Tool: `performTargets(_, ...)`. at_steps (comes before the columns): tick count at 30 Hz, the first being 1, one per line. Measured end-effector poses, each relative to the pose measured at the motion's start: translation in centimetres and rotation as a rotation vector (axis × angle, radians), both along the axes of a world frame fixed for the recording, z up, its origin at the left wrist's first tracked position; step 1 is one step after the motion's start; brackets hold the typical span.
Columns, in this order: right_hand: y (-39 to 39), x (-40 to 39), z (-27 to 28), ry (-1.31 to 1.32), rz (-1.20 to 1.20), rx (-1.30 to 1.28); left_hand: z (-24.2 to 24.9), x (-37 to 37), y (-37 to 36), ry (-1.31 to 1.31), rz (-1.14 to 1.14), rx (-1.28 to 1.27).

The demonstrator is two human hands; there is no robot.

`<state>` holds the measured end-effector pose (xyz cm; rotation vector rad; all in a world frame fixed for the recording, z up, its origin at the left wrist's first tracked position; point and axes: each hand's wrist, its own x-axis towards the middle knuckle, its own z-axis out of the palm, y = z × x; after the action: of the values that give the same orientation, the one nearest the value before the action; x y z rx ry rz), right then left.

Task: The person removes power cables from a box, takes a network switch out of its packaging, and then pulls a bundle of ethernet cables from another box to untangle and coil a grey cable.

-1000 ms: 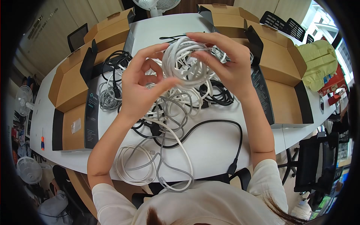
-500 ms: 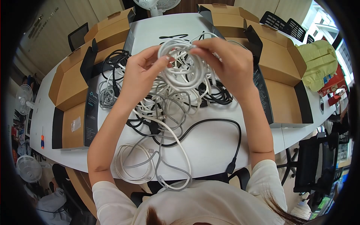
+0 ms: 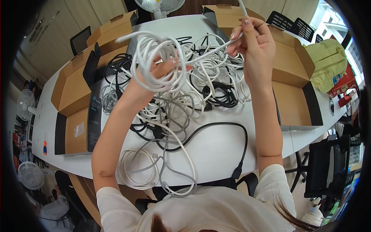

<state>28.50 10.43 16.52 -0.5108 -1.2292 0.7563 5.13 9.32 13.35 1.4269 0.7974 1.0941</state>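
My left hand [image 3: 162, 73] is raised over the table and grips a coiled bundle of white cable [image 3: 154, 62]. One strand of that cable runs up to the right into my right hand [image 3: 251, 42], which pinches the cable's end [image 3: 241, 9] and holds it high. Below both hands lies a tangled heap of white, grey and black cables [image 3: 185, 100] on the white table [image 3: 216, 150].
Open cardboard boxes stand at the left [image 3: 73, 96] and at the right [image 3: 288, 65] of the heap. A black cable loop [image 3: 232, 131] and a white and grey coil [image 3: 143, 170] lie near the front edge. Black chairs [image 3: 328, 162] and fans [image 3: 29, 176] surround the table.
My right hand has moved up and to the right, pulling a strand out of the coil. My left hand has shifted left and up with the white bundle.
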Motion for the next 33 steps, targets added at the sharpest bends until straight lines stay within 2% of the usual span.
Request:
performTargets(3, 0.8, 1.2, 0.0, 0.075, 0.015, -0.03, 0.4, -0.7, -0.1, 0.123, -0.219, 0.019)
performTargets(4, 1.4, 2.3, -0.2, 0.074, 0.002, -0.005, 0.5, -0.6, -0.6, 0.218, -0.134, 0.099)
performTargets(8, 2.3, 4.4, -0.5, 0.117, 0.11, -0.05, 1.6, -2.3, -0.3, 0.256, -0.053, -0.011)
performTargets(11, 3.0, 4.3, -0.6, 0.089, 0.029, 0.046, 2.4, -2.3, -0.4, 0.402, 0.067, 0.199)
performTargets(15, 2.9, 2.5, -0.9, 0.059, -0.013, -0.011, 2.0, -1.7, 1.0, 0.317, 0.252, 0.39)
performTargets(17, 1.2, -0.7, -0.5, 0.031, 0.031, -0.031, 1.6, -1.2, 1.3, 0.232, 0.234, 0.338)
performTargets(18, 0.9, -0.6, -1.0, -0.097, 0.118, 0.005, 1.5, -0.7, 1.1, 0.176, 0.223, 0.305)
performTargets(22, 0.3, -1.0, -0.4, -0.075, 0.244, -0.079, 1.2, 0.4, 1.1, 0.093, 0.227, 0.235)
performTargets(26, -0.6, -1.7, -1.0, -0.337, -0.302, 0.035, 0.0, 0.3, 2.3, 0.127, 0.256, 0.171)
performTargets(29, 0.3, -2.0, -1.1, -0.448, -0.348, 0.367, -0.4, 0.8, 2.4, 0.112, 0.262, 0.212)
performTargets(30, -0.5, -2.3, -1.3, -0.424, -0.322, 0.284, -0.2, 1.2, 2.0, 0.095, 0.273, 0.245)
performTargets(33, -1.8, -3.2, -1.1, -0.609, -0.54, 0.578, 0.1, 2.2, 1.4, 0.089, 0.298, 0.332)
